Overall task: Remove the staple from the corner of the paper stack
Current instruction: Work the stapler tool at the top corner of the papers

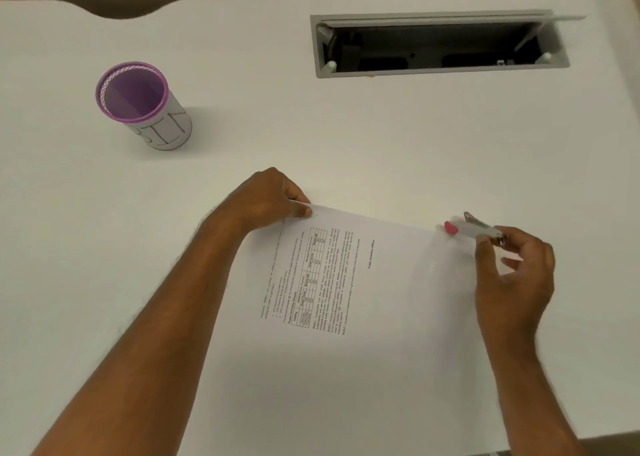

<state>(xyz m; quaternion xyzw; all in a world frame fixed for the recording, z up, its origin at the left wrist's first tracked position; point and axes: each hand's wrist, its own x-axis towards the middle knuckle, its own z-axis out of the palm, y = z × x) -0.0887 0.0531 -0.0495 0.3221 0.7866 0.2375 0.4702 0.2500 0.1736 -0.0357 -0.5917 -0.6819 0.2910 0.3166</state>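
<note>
A white printed paper stack (363, 299) lies on the white desk (311, 137), text turned sideways. My left hand (273, 197) pinches its far left corner between thumb and fingers. A tiny dark mark that may be the staple (316, 215) sits just right of my thumb. My right hand (516, 279) hovers over the far right corner, gripping a small metal staple remover (474, 228) with a pink-red tip; it is blurred by motion.
A purple-rimmed mesh cup (142, 105) labelled BIN stands at the far left. A grey cable hatch (440, 45) is open in the desk at the back right. The desk's near edge shows at the bottom right.
</note>
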